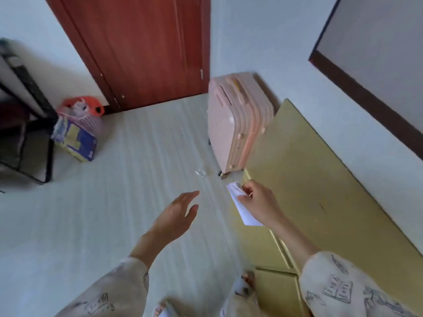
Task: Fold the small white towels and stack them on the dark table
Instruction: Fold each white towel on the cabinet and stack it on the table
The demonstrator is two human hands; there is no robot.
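My right hand grips a small white folded towel in the air, near the left edge of a yellow cabinet top. The towel hangs down from my fingers and thumb. My left hand is held out over the floor with straight fingers and holds nothing. It is a little to the left of the towel and apart from it. No dark table top with a stack shows here; only a dark piece of furniture stands at the far left.
A yellow cabinet runs along the right wall. A pink suitcase stands behind it by a red-brown door. A basket with toys and a box sits at the left. A small clear object lies on the pale floor.
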